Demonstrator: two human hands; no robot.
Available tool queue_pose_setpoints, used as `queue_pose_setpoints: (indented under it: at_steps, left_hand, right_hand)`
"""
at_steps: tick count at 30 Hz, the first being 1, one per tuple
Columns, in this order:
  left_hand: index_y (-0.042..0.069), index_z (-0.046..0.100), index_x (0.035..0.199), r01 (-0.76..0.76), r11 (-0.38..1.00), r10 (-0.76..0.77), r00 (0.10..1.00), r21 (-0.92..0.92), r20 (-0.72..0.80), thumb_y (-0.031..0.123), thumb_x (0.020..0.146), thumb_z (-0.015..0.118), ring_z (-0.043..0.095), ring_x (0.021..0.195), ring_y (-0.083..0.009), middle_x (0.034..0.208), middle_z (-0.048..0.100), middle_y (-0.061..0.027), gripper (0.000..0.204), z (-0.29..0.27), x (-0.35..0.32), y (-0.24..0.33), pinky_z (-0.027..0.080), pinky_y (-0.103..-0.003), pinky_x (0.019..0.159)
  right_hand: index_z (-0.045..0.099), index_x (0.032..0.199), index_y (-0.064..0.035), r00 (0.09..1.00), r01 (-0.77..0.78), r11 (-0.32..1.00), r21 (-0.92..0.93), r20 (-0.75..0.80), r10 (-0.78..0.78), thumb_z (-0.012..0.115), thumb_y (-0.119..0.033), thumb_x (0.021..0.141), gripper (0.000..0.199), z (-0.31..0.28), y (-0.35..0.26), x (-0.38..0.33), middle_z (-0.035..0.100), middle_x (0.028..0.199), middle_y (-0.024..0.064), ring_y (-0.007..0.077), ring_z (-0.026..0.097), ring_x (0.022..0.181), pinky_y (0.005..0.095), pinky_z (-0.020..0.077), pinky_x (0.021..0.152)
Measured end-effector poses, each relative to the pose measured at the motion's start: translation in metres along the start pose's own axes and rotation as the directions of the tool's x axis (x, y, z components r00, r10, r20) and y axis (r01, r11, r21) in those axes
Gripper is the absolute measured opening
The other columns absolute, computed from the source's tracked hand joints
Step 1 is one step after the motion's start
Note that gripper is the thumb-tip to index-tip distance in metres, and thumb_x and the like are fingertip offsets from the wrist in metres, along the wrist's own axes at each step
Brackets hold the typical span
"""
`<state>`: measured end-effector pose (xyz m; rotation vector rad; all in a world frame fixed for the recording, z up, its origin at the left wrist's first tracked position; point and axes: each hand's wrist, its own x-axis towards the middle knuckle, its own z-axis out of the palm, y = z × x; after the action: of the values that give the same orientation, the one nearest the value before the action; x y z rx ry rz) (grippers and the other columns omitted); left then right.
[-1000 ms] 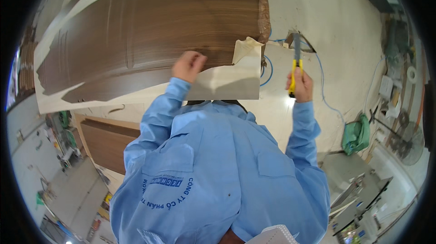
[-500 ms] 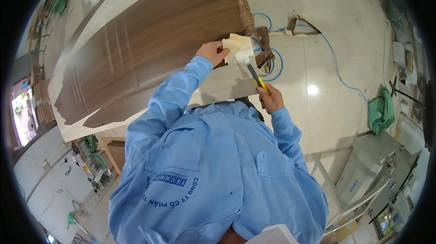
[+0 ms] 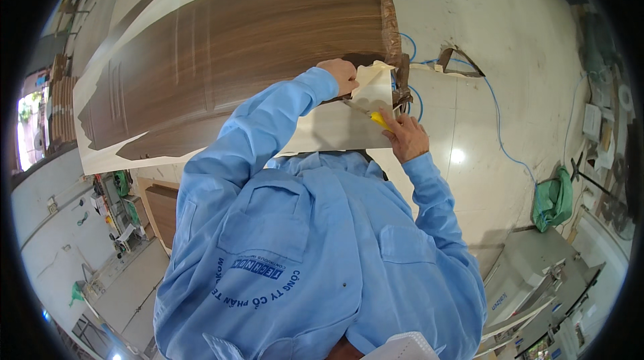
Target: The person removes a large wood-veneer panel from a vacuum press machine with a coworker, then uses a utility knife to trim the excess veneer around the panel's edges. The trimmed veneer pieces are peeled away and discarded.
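A large door panel with dark wood-grain film lies flat in front of me. My left hand pinches a loose pale flap of the film at the panel's near right corner and lifts it. My right hand holds a yellow utility knife whose tip points at the base of that flap. Pale bare board shows below the flap. Both light blue sleeves reach up from my chest.
A blue hose curls over the pale glossy floor to the right, beside a torn brown scrap. A green cloth lies near grey machines at lower right. Another brown panel sits at lower left.
My right hand brought the yellow knife from out at the right in to the flap. My left hand keeps its pinch on the film, now lifted higher at the corner.
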<state>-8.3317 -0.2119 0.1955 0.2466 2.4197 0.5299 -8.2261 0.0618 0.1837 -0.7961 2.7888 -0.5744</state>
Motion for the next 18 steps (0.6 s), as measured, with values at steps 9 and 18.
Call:
queue_pose_setpoints:
  at_steps: [9, 18]
  left_hand:
    - [0.009, 0.078, 0.088, -0.051, 0.996, 0.052, 0.999, 0.072, -0.013, 0.034, 0.085, 0.062, 0.07, 0.085, -0.0357, 0.084, 0.073, -0.0161, 0.03, 0.005, 0.003, 0.013, 0.055, -0.046, 0.079]
    - [0.007, 0.075, 0.083, -0.06, 0.977, 0.056, 0.998, -0.204, -0.025, 0.035, 0.085, 0.063, 0.07, 0.075, -0.03, 0.079, 0.073, -0.0117, 0.031, 0.004, 0.035, -0.003, 0.055, -0.041, 0.072]
  right_hand:
    - [0.054, 0.141, -0.0381, 0.993, -0.015, 0.995, -0.099, -0.12, 0.003, 0.074, -0.026, 0.084, 0.062, 0.019, 0.008, 0.025, 0.054, 0.097, 0.0011, 0.0233, 0.057, 0.093, 0.0418, 0.0459, 0.076]
    - [0.063, 0.126, -0.0145, 0.975, -0.21, 0.907, 0.366, 0.153, 0.164, 0.067, -0.033, 0.094, 0.037, 0.012, 0.048, 0.007, 0.069, 0.094, 0.0126, 0.0305, 0.067, 0.084, 0.0437, 0.052, 0.074]
